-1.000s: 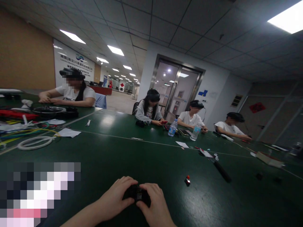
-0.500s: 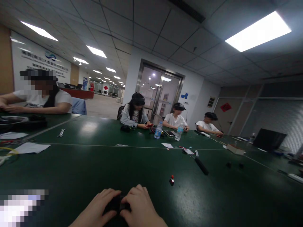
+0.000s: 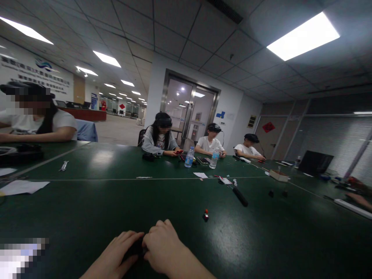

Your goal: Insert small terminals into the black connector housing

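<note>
At the near edge of the view, my left hand (image 3: 117, 250) curls around a small black object (image 3: 134, 248), its thumb below and fingers above. My right hand (image 3: 162, 246) is closed on the same object's right end, fingers bent and knuckles up. The object's kind cannot be made out, since the hands cover most of it and it blends with the dark green table (image 3: 87, 217). Beyond my right hand stands a small red-topped piece (image 3: 206, 214) with a shiny, dark lower part.
A black-handled tool (image 3: 240, 197) lies to the right, near paper scraps (image 3: 200, 175). Two water bottles (image 3: 189, 157) stand farther back. A wrench (image 3: 64, 166) and white paper (image 3: 24, 187) lie left. Several people sit around the table. A small box (image 3: 279, 175) is at right.
The view has shifted a little to the right. My right hand has turned over the black object, with its knuckles now higher and covering more of it. My left hand keeps its hold.
</note>
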Available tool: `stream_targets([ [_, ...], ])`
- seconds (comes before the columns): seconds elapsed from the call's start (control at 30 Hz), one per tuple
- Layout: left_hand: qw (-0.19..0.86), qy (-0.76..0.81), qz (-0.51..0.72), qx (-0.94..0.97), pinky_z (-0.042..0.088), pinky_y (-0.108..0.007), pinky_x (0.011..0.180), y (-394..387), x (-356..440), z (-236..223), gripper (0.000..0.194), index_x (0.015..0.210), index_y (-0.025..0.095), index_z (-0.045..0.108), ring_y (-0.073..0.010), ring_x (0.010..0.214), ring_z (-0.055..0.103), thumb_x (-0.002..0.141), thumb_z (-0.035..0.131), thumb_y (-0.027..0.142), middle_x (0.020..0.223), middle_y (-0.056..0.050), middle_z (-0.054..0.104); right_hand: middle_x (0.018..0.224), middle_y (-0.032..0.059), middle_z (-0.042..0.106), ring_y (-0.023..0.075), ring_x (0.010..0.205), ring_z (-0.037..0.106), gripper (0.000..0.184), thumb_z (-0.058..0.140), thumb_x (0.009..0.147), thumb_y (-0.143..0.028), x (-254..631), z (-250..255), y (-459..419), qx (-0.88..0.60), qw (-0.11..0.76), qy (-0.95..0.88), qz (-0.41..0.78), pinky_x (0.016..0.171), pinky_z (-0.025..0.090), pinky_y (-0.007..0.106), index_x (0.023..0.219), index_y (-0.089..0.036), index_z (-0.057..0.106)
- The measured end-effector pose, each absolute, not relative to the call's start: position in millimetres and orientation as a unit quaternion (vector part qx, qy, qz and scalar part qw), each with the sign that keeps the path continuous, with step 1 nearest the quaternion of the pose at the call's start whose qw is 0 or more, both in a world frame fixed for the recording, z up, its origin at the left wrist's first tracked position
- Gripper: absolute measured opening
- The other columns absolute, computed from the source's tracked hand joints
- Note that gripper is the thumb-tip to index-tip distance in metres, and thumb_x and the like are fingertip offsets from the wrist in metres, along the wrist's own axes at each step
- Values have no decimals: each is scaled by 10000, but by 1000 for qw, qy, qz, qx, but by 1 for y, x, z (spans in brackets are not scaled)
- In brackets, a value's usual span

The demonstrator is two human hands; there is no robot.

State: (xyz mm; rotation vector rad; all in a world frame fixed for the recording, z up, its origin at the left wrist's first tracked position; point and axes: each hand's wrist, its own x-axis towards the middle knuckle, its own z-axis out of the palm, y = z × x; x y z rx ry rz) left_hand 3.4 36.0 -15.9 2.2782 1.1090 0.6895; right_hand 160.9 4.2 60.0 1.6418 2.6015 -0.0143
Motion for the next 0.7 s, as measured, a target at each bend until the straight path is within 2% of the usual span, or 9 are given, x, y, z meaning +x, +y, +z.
stream_targets([
  [0.27, 256, 400, 239, 847, 365, -388, 929, 39, 5, -16, 383, 1102, 250, 531, -229, 1038, 493, 730, 448, 223, 1112, -23, 564, 905, 62, 643, 236, 889, 534, 199, 581, 694, -269, 164, 59, -2, 541, -15, 841, -16, 773, 421, 409, 881, -223, 628],
  [0.5, 273, 408, 237, 838, 374, -386, 927, 36, 4, -10, 382, 1096, 270, 537, -234, 1042, 496, 723, 469, 222, 1112, -9, 573, 928, 92, 638, 265, 914, 527, 227, 584, 695, -254, 161, 59, 2, 537, 19, 843, -31, 784, 420, 436, 905, -181, 628],
  [0.63, 275, 404, 244, 838, 375, -378, 934, 38, 4, -15, 405, 1103, 267, 538, -231, 1058, 486, 708, 472, 209, 1134, -13, 564, 931, 70, 643, 245, 926, 527, 218, 570, 707, -250, 164, 56, 5, 544, -18, 838, -44, 814, 403, 425, 914, -211, 628],
  [0.7, 268, 415, 264, 828, 363, -378, 948, 38, 4, -19, 405, 1100, 264, 544, -231, 1073, 473, 705, 473, 209, 1143, -13, 560, 947, 59, 643, 238, 923, 531, 202, 573, 701, -247, 165, 55, 7, 550, -8, 832, -68, 819, 397, 415, 891, -231, 639],
])
